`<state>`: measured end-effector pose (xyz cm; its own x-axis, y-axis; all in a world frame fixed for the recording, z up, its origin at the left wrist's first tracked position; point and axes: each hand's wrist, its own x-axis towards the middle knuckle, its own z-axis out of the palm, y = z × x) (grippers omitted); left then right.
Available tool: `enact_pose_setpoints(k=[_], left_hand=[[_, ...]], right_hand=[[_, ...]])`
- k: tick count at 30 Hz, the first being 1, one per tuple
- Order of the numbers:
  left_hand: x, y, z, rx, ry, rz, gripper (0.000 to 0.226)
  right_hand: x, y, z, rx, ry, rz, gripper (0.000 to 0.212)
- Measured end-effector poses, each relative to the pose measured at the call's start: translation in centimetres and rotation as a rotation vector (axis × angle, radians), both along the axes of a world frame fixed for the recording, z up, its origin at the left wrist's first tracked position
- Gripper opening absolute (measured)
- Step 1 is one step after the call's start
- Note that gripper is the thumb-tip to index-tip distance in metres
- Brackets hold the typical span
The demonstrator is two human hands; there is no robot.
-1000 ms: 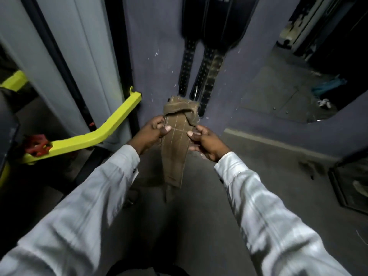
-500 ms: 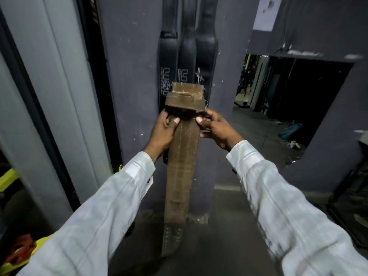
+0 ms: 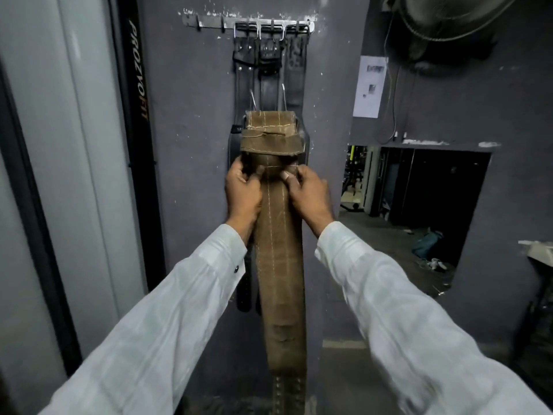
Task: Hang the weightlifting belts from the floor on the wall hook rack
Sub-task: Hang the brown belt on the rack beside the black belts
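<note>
While I face the wall, rack [image 3: 209, 24]: high up, black belts [image 3: 267, 70] hanging on its right hooks.
left hand [image 3: 242, 191]: grips the brown belt's [image 3: 279, 265] left edge just under its folded top.
brown belt: upright before me, below the rack, tail hanging down.
right hand [image 3: 309, 194]: pinches the right edge.

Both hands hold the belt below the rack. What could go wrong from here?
The brown belt is held in front of the black belts on the hook rack; lifting there could snag or unhook them, as the bare hooks sit further left. Left hand and right hand grip only its top, so the long tail might drag it loose.
</note>
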<state>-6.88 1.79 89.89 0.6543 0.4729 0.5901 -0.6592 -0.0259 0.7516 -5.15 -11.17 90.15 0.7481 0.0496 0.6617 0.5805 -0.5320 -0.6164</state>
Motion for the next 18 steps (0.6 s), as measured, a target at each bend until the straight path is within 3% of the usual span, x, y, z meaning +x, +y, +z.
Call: enact_pose_setpoints(k=[5,7,10,12,15,18], left_hand=[[0.5,0.7,1.0,-0.043,-0.035,0.040,0.033],[0.7,0.8,1.6,-0.056,-0.032,0.073,0.032],[1.0,0.8,1.8,-0.075,-0.021,0.054,0.030],[1.2,1.1,1.7,-0.100,-0.005,0.043,0.028],[1.2,1.4,2.1,-0.110,-0.001,0.041,0.028],[0.9,1.2,2.8,-0.065,-0.036,0.083,0.031]], right_hand=[[0.2,-0.3,-1.2,0.074,0.276,0.314,0.030],[0.2,0.2,-2.2,0.058,0.179,0.234,0.013],[-0.2,1.0,-2.2,0.055,0.118,0.143,0.018],[-0.2,0.5,-1.9,0.046,0.161,0.215,0.019],[-0.6,-0.9,-2.5,0.019,0.358,0.402,0.038],[-0.8,-0.5,-4.4,0.042,0.285,0.361,0.032]])
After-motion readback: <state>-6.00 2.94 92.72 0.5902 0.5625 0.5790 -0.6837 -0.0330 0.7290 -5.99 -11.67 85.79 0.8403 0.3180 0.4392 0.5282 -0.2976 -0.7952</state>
